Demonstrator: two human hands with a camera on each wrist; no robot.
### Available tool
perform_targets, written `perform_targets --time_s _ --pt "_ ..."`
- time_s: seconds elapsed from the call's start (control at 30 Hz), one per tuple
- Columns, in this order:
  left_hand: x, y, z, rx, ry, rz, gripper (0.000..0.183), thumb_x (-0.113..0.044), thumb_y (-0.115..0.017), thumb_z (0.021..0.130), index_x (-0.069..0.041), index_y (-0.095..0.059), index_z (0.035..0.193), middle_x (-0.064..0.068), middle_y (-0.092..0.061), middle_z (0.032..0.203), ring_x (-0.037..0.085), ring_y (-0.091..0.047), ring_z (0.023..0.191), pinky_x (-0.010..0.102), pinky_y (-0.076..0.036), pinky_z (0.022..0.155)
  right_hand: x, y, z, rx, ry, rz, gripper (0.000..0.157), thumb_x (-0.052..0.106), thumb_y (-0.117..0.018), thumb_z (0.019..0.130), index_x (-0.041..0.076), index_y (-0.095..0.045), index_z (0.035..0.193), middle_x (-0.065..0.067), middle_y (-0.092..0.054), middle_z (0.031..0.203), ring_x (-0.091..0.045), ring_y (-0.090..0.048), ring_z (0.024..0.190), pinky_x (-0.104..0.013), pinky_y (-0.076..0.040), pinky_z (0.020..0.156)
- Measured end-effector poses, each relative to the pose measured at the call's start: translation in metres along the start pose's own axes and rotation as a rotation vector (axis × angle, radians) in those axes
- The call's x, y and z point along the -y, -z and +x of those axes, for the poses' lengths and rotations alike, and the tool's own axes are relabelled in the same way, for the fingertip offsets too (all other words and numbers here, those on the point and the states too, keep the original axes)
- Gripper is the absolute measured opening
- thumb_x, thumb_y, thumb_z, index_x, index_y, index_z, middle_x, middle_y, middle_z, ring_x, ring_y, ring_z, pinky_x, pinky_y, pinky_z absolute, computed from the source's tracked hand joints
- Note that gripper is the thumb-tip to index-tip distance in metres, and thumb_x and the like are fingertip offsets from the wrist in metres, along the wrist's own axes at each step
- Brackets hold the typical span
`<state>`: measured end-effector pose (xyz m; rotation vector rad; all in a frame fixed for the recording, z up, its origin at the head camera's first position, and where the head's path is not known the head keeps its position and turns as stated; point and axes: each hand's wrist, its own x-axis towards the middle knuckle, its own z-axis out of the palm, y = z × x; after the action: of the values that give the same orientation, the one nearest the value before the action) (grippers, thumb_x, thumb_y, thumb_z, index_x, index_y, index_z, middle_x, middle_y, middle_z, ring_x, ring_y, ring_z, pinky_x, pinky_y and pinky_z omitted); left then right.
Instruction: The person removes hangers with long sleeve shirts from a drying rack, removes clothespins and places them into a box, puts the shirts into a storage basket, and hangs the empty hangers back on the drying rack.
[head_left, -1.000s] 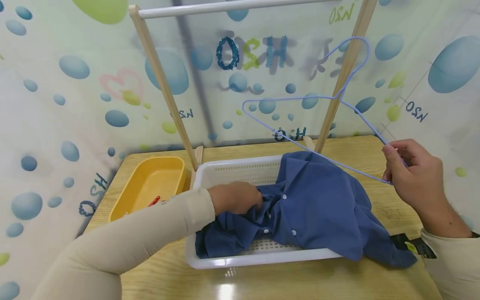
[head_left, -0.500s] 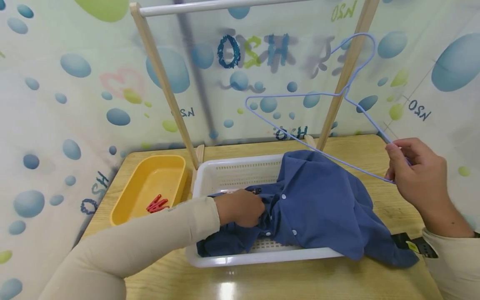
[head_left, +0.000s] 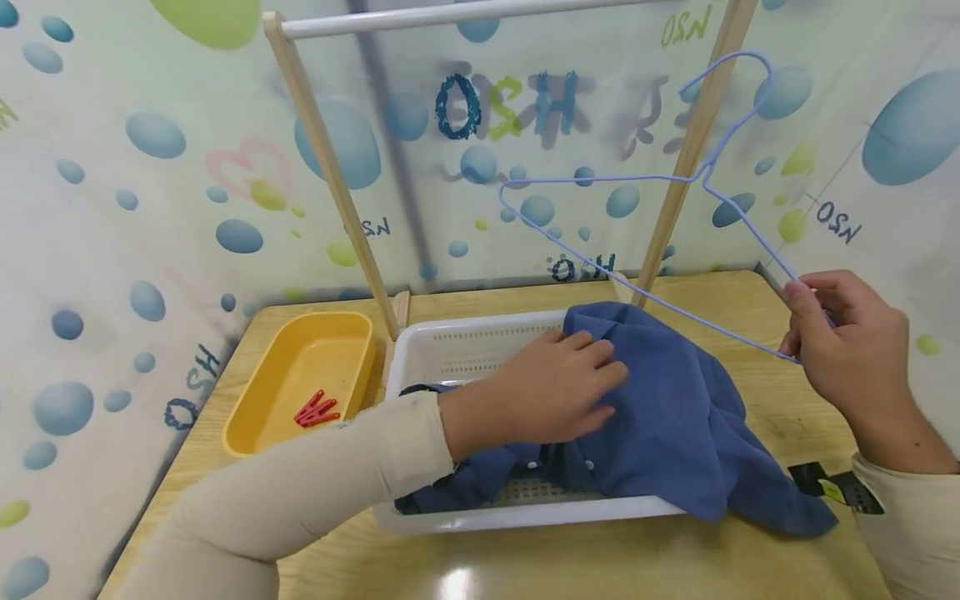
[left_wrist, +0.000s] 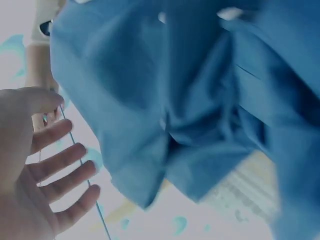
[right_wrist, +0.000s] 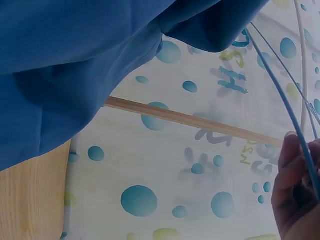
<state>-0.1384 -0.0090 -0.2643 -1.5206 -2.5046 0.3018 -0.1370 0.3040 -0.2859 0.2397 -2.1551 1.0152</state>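
Observation:
My right hand (head_left: 851, 346) grips one lower corner of a blue wire clothes hanger (head_left: 600, 178), holding it up with its hook at the top. A dark blue button-up shirt (head_left: 660, 408) lies bunched in a white plastic basket (head_left: 465, 523) and spills over its right side. Above the shirt my left hand (head_left: 551, 387) is spread, its fingers parted and nothing held. In the left wrist view, those parted fingers (left_wrist: 60, 157) show beside the shirt (left_wrist: 125, 75). The right wrist view has the hanger wire (right_wrist: 285, 100) passing across my right hand (right_wrist: 295, 185).
A yellow tray (head_left: 300, 333) with several red clothespins (head_left: 317, 410) stands left of the basket on the wooden table (head_left: 360, 558). A rack with wooden posts (head_left: 333, 183) and a white crossbar (head_left: 465, 12) rises behind. A patterned curtain (head_left: 172, 267) backs the table.
My left hand has come off the shirt's cloth inside the basket, moved right and spread its fingers. The right hand has shifted the hanger slightly up and to the right.

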Motion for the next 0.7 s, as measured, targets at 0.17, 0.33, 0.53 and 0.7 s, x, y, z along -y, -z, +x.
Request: perform_targets --time_s 0.17,0.33,0.53,0.7 --pt "-0.021 0.002 0.025 -0.006 -0.103 -0.002 0.056 -0.057 -0.046 0.1 -0.029 -0.044 0.149 -0.001 -0.044 0.152 0.019 -0.043 0.14 0.04 -0.043 0.105 0.001 0.002 0.0 -0.004 -0.004 0.0 0.017 0.005 -0.059 0.099 -0.01 -0.061 0.106 0.027 -0.051 0.06 0.009 -0.047 0.043 -0.007 -0.039 0.047" --pt "-0.039 -0.005 0.049 0.18 -0.083 -0.055 0.08 -0.079 -0.034 0.092 -0.042 -0.014 0.159 -0.003 -0.012 0.169 0.028 -0.014 0.156 0.051 -0.033 0.117 0.001 0.002 0.0 -0.006 -0.025 0.007 0.017 0.006 -0.06 0.098 -0.01 -0.061 0.106 0.025 -0.051 0.059 0.008 -0.047 0.042 -0.007 -0.04 0.047" --pt "-0.047 -0.023 0.066 0.365 -0.003 -0.221 0.091 -0.087 -0.036 0.083 -0.052 0.01 0.154 -0.01 0.001 0.169 0.034 -0.009 0.156 0.048 -0.04 0.113 -0.002 0.002 -0.001 -0.007 -0.055 0.008 0.011 0.004 -0.06 0.098 0.014 -0.064 0.102 0.022 -0.051 0.059 0.007 -0.048 0.043 -0.007 -0.04 0.047" --pt "-0.048 -0.03 0.068 0.414 0.003 -0.273 0.085 -0.085 -0.035 0.085 -0.052 -0.002 0.156 -0.011 -0.001 0.169 0.034 -0.009 0.156 0.041 -0.045 0.109 -0.006 0.002 -0.001 -0.005 -0.064 -0.003 0.006 0.006 -0.06 0.098 0.006 -0.065 0.102 0.024 -0.052 0.059 0.008 -0.048 0.042 -0.007 -0.04 0.047"
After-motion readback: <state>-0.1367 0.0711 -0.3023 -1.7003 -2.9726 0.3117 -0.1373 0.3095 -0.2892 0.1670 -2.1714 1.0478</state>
